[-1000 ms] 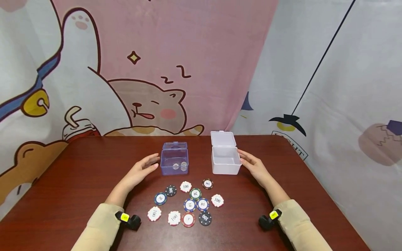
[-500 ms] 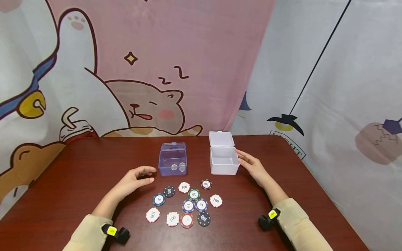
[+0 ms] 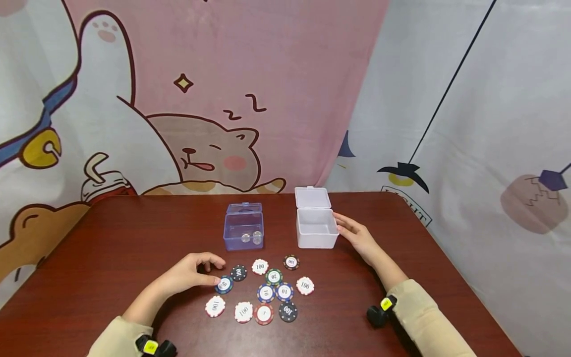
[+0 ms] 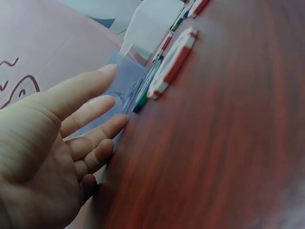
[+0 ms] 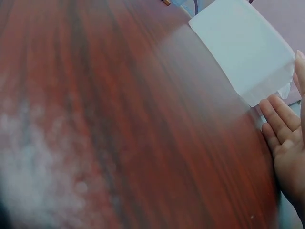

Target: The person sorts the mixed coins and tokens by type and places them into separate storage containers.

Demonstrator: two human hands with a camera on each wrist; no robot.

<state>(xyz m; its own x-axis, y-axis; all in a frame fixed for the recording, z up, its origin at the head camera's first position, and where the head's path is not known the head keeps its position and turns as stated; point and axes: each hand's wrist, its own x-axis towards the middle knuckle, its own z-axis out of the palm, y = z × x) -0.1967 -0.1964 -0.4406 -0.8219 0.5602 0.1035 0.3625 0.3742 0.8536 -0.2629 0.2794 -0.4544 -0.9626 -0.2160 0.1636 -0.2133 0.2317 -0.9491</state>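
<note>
My left hand [image 3: 192,272] hovers just left of the poker chips, fingers loosely bent and thumb tip by the blue chip [image 3: 224,284]. In the left wrist view nothing lies between that hand's thumb and fingers [image 4: 97,107]. A black chip [image 3: 238,272] lies close to its fingertips. My right hand [image 3: 362,240] rests beside the open white box [image 3: 316,242], its fingers extended along the box's right side. In the right wrist view the fingertips are at the box's lower corner. The open clear blue box [image 3: 232,244] holds several clear round discs [image 3: 257,237].
Other chips are spread over the table's middle: white ones [image 3: 244,312], a red one [image 3: 263,314], a green one [image 3: 274,276] and blue ones [image 3: 284,291]. Both boxes stand behind them, lids tipped back. A patterned curtain [image 3: 303,99] hangs behind the table [image 3: 147,223].
My left hand has left the blue box's side and come down toward the viewer, reaching the left edge of the chips. My right hand stays by the white box. The head view has shifted slightly.
</note>
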